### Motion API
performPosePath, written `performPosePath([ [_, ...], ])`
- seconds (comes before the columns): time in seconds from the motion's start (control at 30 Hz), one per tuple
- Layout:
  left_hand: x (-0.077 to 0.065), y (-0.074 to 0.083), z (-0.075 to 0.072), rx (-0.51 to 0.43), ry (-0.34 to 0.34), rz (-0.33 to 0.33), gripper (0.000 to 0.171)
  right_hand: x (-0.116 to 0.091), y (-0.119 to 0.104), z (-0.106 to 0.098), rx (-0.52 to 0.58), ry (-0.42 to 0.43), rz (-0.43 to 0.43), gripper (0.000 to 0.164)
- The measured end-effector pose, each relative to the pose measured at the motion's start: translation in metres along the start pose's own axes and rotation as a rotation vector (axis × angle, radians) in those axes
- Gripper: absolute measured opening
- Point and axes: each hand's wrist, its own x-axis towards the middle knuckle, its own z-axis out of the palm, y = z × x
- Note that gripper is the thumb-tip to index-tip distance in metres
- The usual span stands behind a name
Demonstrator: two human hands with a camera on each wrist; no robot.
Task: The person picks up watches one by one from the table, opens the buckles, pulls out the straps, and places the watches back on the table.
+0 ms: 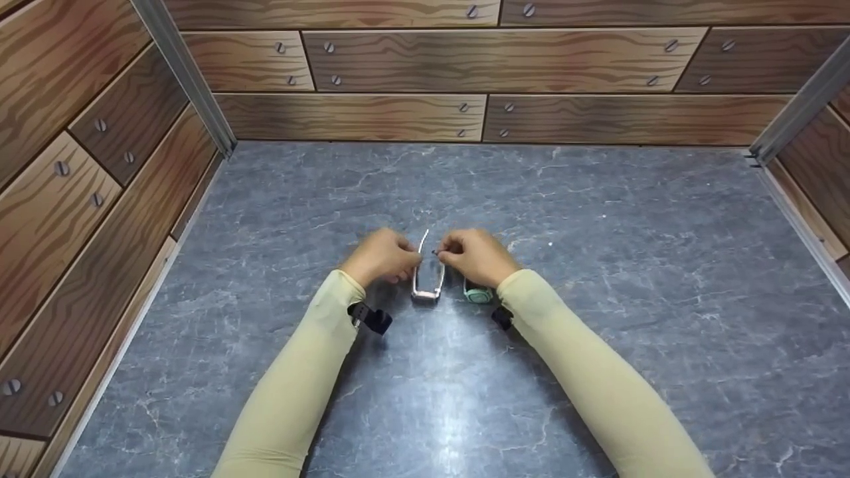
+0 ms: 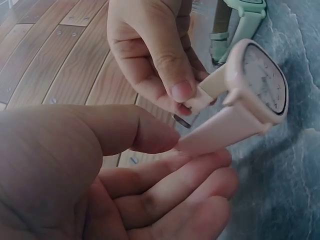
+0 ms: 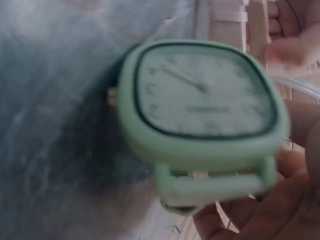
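A pink wristwatch (image 1: 425, 294) lies between the hands with its two strap halves spread apart. In the left wrist view its squarish pale dial (image 2: 262, 77) faces away to the right. The left hand (image 1: 385, 255) pinches the plain strap half (image 2: 215, 132) between thumb and fingers. Opposite it, the right hand (image 1: 477, 255) pinches the other half near its metal buckle (image 2: 181, 120). Just beside the right hand sits a mint-green wristwatch (image 1: 477, 293). In the right wrist view this green watch (image 3: 205, 90) is large and blurred, hiding part of the right hand (image 3: 285, 215).
A grey marbled tabletop (image 1: 637, 318) lies under everything. Walls with a wood-plank print (image 1: 498, 63) close off the back and sides, with metal posts (image 1: 192, 79) at the corners. A black wrist camera (image 1: 372, 317) is strapped to the left sleeve.
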Motion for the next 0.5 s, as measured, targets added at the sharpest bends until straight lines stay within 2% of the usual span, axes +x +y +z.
performPosePath([
  [0.17, 0.0031, -0.0027, 0.0022, 0.045, 0.024, -0.019, 0.018, 0.0034, -0.0001, 0.0047, -0.035, -0.013, 0.000, 0.015],
  [0.33, 0.0055, -0.0048, 0.0025, 0.089, 0.011, -0.042, 0.016, 0.0054, 0.0002, 0.0045, -0.036, 0.005, 0.003, 0.020],
  [0.5, 0.0045, -0.0073, 0.0002, 0.101, 0.001, -0.038, 0.017, 0.0040, 0.0034, -0.0007, 0.003, 0.007, -0.001, 0.023],
])
